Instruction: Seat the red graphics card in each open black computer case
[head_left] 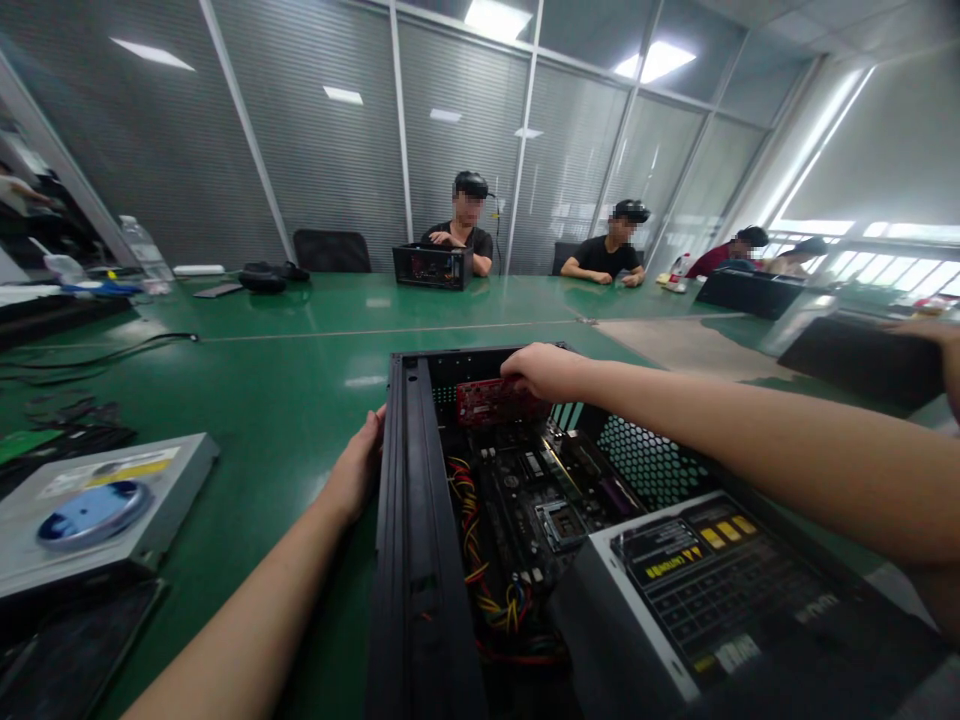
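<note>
An open black computer case (pixel 431 520) lies on the table in front of me. My left hand (pixel 360 465) presses against its left outer side, the fingertips partly hidden by the case. Inside the far end, my right hand (pixel 544 370) is closed on the upper edge of a red graphics card (pixel 487 402), which stands on edge over the motherboard (pixel 525 490). Whether the card sits in its slot I cannot tell. Red, yellow and black cables (pixel 471 520) run along the left inner wall. A power supply (pixel 675 590) with a label fills the near right part.
On the left lie a silver optical drive (pixel 142 490) with a shiny round disc-like thing (pixel 94 515) on top, and black cables (pixel 82 415). Across the green table (pixel 300 375), a person (pixel 469 225) sits behind another computer case (pixel 433 267). More people sit to the right.
</note>
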